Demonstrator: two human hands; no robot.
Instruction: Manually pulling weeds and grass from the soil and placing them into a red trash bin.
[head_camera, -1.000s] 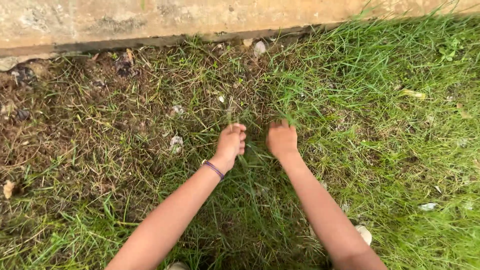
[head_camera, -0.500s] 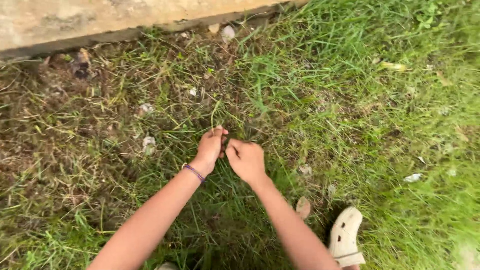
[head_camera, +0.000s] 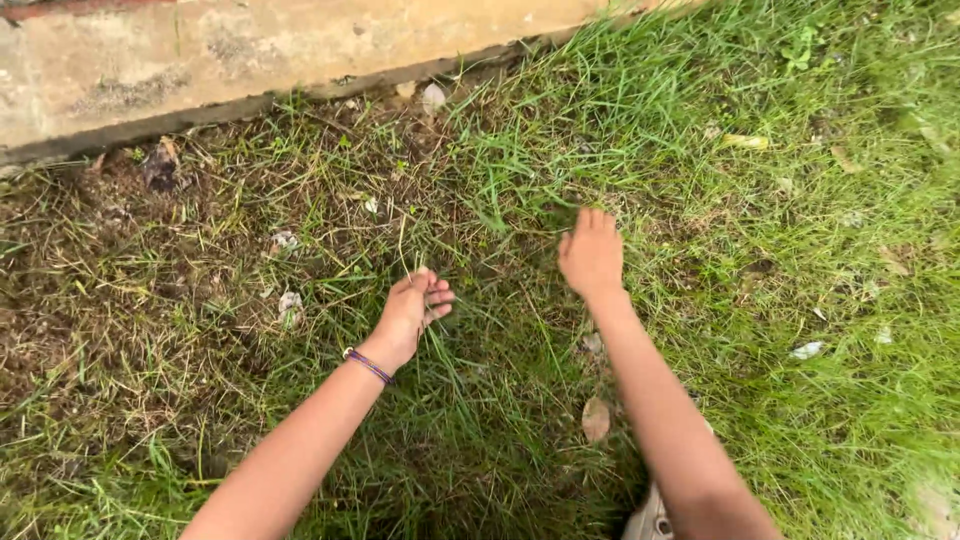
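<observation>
My left hand (head_camera: 415, 305), with a purple band at the wrist, is curled over the sparse brownish grass (head_camera: 300, 260), its fingers pinched on a thin pale grass stalk (head_camera: 401, 245) that rises from it. My right hand (head_camera: 592, 252) lies palm down to the right. Its fingers stretch forward, and the fingertips touch a thick clump of green grass (head_camera: 540, 190); nothing shows in its grasp. About a hand's width of grass separates the two hands.
A concrete kerb (head_camera: 250, 60) runs along the top edge. Small pale stones (head_camera: 289, 302) and dry leaves (head_camera: 596, 418) lie scattered in the grass. A light-coloured shoe (head_camera: 650, 520) shows at the bottom. Denser green lawn (head_camera: 830, 300) spreads to the right.
The hands were close together in the grass; now they are apart. The right hand has shifted right onto the green clump, and the left has drawn back a little with a stalk.
</observation>
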